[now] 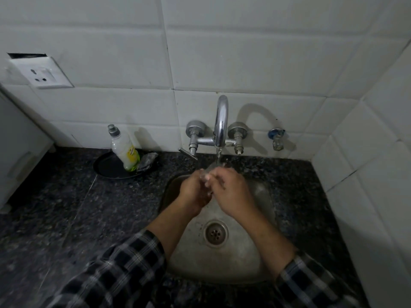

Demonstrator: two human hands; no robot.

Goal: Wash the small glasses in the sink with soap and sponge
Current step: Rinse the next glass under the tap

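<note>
On the dark counter at left, the soap bottle [125, 150] stands in a black tray [104, 166] with the sponge [147, 161] just beside it (both well apart from the hands). Over the sink [262, 196], the left hand [193, 192] and right hand [229, 187] close around a small glass [205, 177] held directly beneath the faucet [221, 121] stream; its axis is hidden, and the left hand is nearer the sponge

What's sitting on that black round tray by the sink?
On the black tray stand a dish soap bottle and a grey crumpled scrubber beside it. Anything behind the bottle is hidden.
</note>
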